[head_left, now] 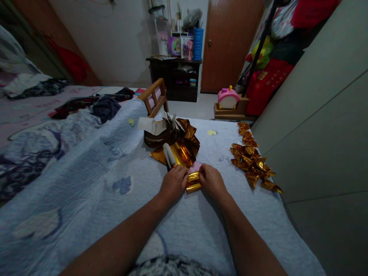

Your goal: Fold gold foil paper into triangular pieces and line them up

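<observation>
Between my two hands a sheet of gold foil paper (193, 182) lies on the bed, its near edge rolled or folded over. My left hand (174, 181) grips its left end, fingers curled in. The right end is pinched by my right hand (212, 180). A bit of pink (195, 166) shows just behind the foil. Beyond my left hand lie loose gold foil sheets (181, 150), a pale rolled piece (169, 155) and a fanned stack of dark-edged paper (161, 134). Folded gold foil pieces (251, 161) are heaped to the right.
A light blue quilted cover (109, 214) spreads under everything. A wooden bed rail (155, 97) rises behind the paper stack. Dark clothes (106, 107) lie at the left. A pale cabinet (324, 134) borders the right edge. A pink toy (228, 98) stands beyond the bed.
</observation>
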`<state>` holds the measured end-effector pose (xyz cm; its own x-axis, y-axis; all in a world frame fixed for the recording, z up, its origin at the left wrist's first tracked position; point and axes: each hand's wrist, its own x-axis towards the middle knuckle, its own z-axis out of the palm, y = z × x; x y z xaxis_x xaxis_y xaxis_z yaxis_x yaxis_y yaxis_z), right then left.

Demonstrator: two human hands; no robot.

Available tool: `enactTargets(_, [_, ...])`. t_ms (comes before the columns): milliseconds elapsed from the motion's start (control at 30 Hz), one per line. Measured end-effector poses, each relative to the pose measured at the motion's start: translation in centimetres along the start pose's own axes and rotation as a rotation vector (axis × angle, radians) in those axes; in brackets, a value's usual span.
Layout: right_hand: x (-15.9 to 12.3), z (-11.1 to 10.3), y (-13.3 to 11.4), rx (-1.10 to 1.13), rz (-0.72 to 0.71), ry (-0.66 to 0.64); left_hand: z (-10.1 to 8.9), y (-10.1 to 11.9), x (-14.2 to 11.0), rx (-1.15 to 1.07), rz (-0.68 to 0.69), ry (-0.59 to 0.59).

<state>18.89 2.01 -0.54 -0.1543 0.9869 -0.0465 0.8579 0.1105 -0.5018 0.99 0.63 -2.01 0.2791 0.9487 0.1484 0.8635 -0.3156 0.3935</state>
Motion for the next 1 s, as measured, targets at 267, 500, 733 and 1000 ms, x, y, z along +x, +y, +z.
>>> enactTargets(267, [-0.04,0.01,-0.05,-0.004,0.000,-0.006,0.03,-0.05,-0.02,0.019,-0.003,-0.006])
enactTargets(500, [-0.05,-0.21,-0.24,0.002,0.016,-0.019,-0.14,0.00,-0.08,0.020,0.013,-0.002])
enactTargets(733, [-0.04,-0.35,-0.36,-0.002,0.025,-0.028,-0.09,0.00,-0.21,0.025,0.042,0.013])
enactTargets(1000, [-0.08,-0.33,-0.40,0.003,0.020,-0.020,-0.03,-0.03,-0.19,0.017,0.036,0.011])
